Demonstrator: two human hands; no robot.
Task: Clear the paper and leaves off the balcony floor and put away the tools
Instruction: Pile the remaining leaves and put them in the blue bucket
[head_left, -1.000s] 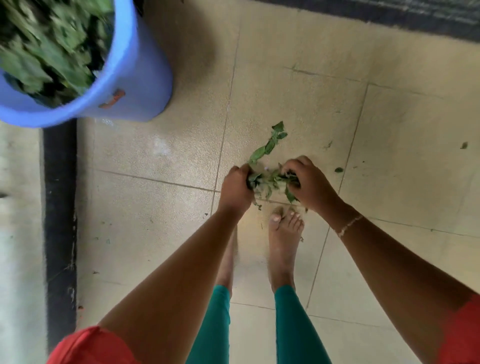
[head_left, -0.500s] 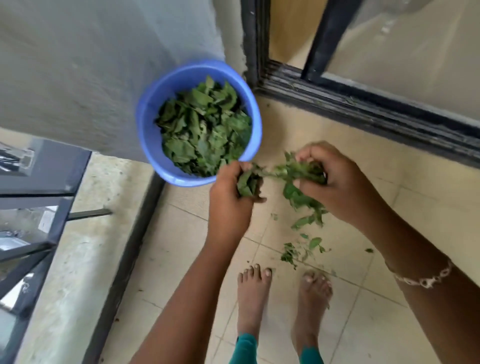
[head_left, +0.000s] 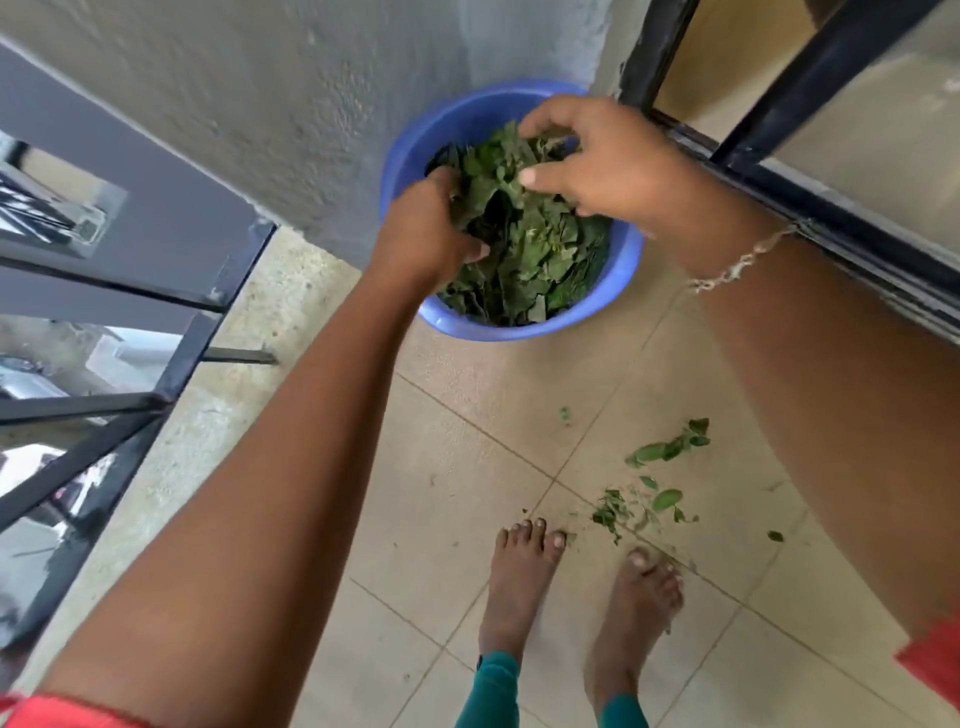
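Left grip (head_left: 431, 228), right grip (head_left: 613, 161), one bucket (head_left: 519, 331)

Left hand (head_left: 426, 231) and right hand (head_left: 615, 161) have carried leaves (head_left: 527, 254) into the bucket (head_left: 519, 331).

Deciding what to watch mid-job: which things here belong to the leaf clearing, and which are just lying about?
Job:
blue bucket
leaves in bucket
loose leaves on the floor
left hand and right hand, at the bucket

Just there:
metal railing
door frame
bracelet
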